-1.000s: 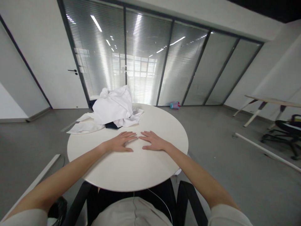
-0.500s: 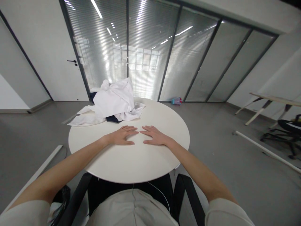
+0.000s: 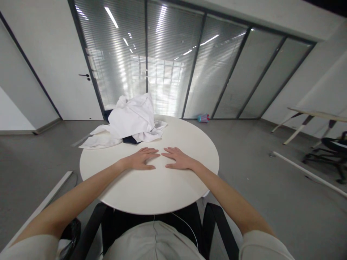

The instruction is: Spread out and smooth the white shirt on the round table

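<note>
Two hands (image 3: 138, 159) (image 3: 180, 159), fingers (image 3: 152, 156) apart, rest on a smooth round table (image 3: 162, 193) near rumpled cloth (image 3: 131, 117).

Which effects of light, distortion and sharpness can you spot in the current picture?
Head view: glare streaks the glass partition; head view: wide-angle distortion leans the door; head view: faint shadows edge the left hand and right hand on the round table; head view: the swivel chair at the right edge looks soft.
</note>
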